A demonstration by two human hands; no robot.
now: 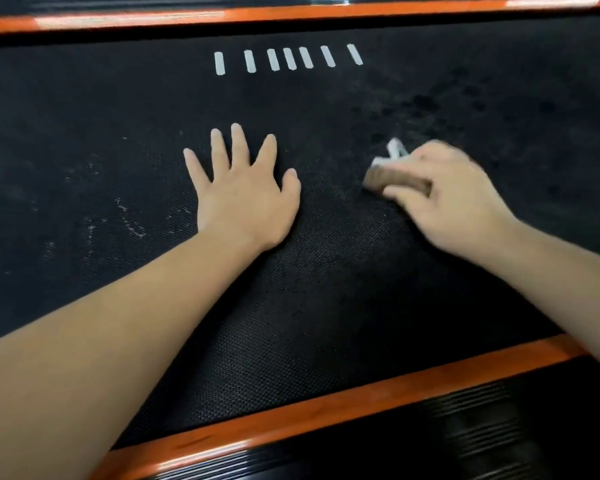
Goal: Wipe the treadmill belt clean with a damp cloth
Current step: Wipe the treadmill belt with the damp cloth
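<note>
Black treadmill belt (326, 306) is bounded by a near orange rail (291, 419) and a far orange rail (222, 17), with bare belt extending left and right of both hands. The left hand (243, 199) is laid flat, fingers spread; a brown cloth (388, 180), blurred, is gripped by the right hand (454, 202) on the belt. Seven white dashes (288, 58) are marked beside the far rail

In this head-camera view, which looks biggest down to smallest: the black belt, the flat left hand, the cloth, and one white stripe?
1. Treadmill belt
2. Left hand
3. Cloth, though the right hand hides part of it
4. One white stripe
</note>
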